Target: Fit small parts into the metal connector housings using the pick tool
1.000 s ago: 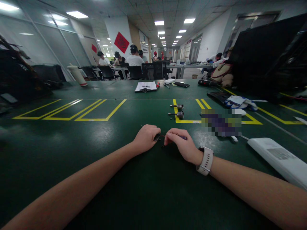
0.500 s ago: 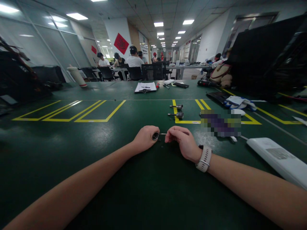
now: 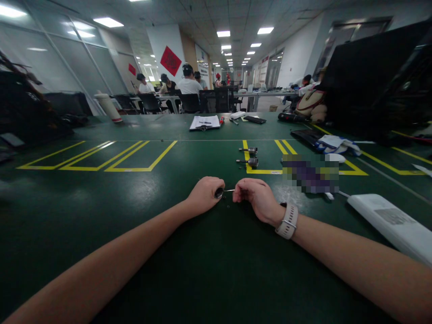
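Note:
My left hand [image 3: 204, 195] is closed around a dark metal cup-shaped piece [image 3: 219, 192], which looks like a hole saw; its round open end faces me. A thin bright metal rod [image 3: 229, 190], perhaps a hex key, spans the gap from this piece to my right hand [image 3: 254, 198]. The curled fingers of my right hand pinch the rod's other end, which they hide. Just below the gap lie a small dark piece [image 3: 224, 197] and a tiny ring [image 3: 228, 206]. Two similar metal cups with shafts, one farther [image 3: 250, 150] and one nearer [image 3: 249, 162], lie beyond my hands.
Yellow tape [image 3: 263, 172] marks boxes on the green table [image 3: 216, 270]. A clipboard [image 3: 204, 123] and a black phone [image 3: 255, 119] lie farther back. At the right are a white power strip-like box [image 3: 388, 220], a cloth [image 3: 337, 145] and a blurred-out item [image 3: 308, 175].
My right hand has turned slightly at the wrist, and its fingers have shifted a little around the rod's end. My left hand stays almost still.

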{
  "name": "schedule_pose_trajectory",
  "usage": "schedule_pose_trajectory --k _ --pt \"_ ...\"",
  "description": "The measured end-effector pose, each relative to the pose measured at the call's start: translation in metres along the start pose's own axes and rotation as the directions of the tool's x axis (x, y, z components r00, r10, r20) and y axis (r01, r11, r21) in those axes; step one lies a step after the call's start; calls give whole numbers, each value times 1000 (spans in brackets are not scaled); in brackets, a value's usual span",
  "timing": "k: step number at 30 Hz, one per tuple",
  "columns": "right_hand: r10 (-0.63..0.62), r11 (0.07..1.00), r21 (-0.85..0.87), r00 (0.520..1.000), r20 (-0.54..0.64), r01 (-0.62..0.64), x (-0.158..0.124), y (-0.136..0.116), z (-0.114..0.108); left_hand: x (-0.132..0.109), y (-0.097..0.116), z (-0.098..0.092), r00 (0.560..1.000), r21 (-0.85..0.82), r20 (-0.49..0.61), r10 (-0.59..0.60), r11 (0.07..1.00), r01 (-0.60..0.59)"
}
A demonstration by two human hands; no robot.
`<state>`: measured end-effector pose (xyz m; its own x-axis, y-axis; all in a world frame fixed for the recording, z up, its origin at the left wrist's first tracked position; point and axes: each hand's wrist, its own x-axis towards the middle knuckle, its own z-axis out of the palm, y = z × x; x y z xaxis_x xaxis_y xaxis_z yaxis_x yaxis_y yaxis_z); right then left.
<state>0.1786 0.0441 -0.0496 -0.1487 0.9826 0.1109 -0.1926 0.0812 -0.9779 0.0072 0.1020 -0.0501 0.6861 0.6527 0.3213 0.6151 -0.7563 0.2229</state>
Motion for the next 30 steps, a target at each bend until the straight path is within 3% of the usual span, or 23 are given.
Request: schedule_pose_trajectory --k 8,13,19,22,26,30 --pt "-26 998 55 1000 -1 26 -1 4 1 0 -1 1 995 -73 -30 -93 993 90" --pt "-98 995 20 991 -92 101 2 8 -2 0 -7 4 975 -90 -98 -201 977 192" --pt "-130 975 -201 978 -165 96 1 8 -3 -1 -8 2 887 -151 -263 -380 924 351" --pt "-93 927 -371 993 -70 61 -1 9 2 0 -10 3 856 -153 -338 -390 921 359" --pt "-27 781 -617 993 119 95 -1 10 11 3 -16 8 817 -170 -411 -405 914 368" --pt "20 722 -668 960 280 180 -10 3 25 4 -17 8 768 -163 -476 -428 902 401"
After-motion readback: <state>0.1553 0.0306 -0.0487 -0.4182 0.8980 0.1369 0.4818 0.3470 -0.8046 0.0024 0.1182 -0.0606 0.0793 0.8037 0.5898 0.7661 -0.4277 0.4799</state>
